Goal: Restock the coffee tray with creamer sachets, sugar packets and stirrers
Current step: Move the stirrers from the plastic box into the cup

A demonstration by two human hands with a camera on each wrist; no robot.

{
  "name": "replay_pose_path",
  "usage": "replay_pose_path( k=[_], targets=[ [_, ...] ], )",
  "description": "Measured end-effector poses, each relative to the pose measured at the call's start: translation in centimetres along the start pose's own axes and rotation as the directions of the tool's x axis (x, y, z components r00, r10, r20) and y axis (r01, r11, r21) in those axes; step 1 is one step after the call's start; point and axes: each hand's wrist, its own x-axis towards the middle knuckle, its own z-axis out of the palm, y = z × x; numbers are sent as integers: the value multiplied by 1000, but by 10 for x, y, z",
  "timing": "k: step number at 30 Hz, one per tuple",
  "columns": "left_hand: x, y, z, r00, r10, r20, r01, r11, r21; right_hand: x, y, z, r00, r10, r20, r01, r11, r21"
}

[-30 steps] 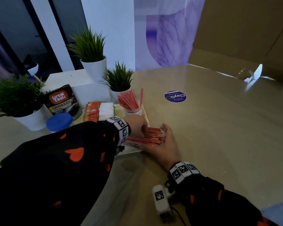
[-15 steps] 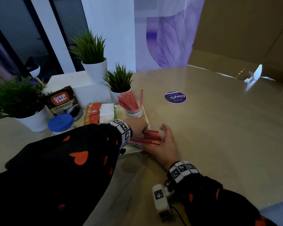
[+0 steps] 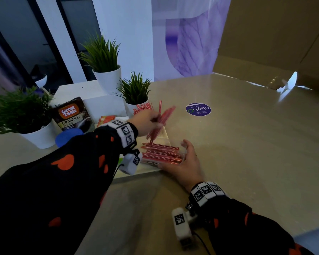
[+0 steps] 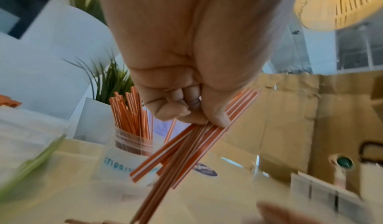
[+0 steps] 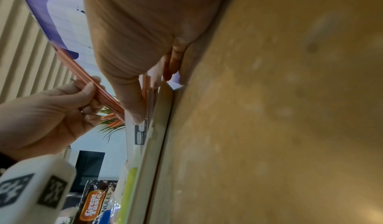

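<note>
My left hand (image 3: 148, 119) pinches a bundle of red-and-white stirrers (image 3: 157, 126) between thumb and curled fingers, tilted and lifted above the tray (image 3: 140, 174). The left wrist view shows that bundle (image 4: 186, 145) in front of the clear stirrer cup (image 4: 128, 154), which stands full of stirrers. My right hand (image 3: 181, 161) holds a clear pack of more stirrers (image 3: 160, 155) at the tray's right end, thumb (image 5: 134, 109) on the near side and fingers on the far side. Orange sachets (image 3: 107, 119) lie further back on the tray, mostly hidden by my left arm.
A Great Taste granules pouch (image 3: 72, 115) and a blue lid (image 3: 68, 135) sit left of the tray. Three potted plants (image 3: 134, 92) and a white block stand behind it. A round purple sticker (image 3: 198, 109) marks the tan table on the right.
My left hand has risen from the pack with a bundle of stirrers and moved back toward the cup. The right hand stays on the pack.
</note>
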Motion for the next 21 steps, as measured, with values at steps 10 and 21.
replay_pose_path(
  k=[10, 21],
  targets=[
    [35, -27, -29, 847, -359, -392, -6, 731, -683, -4, -5, -4, 1000, -3, 12, 3, 1000, 8],
    [68, -41, -2, 773, -562, -294, 272, 713, -647, -7, -11, -7, 1000, 3, 16, -3, 1000, -21]
  ],
)
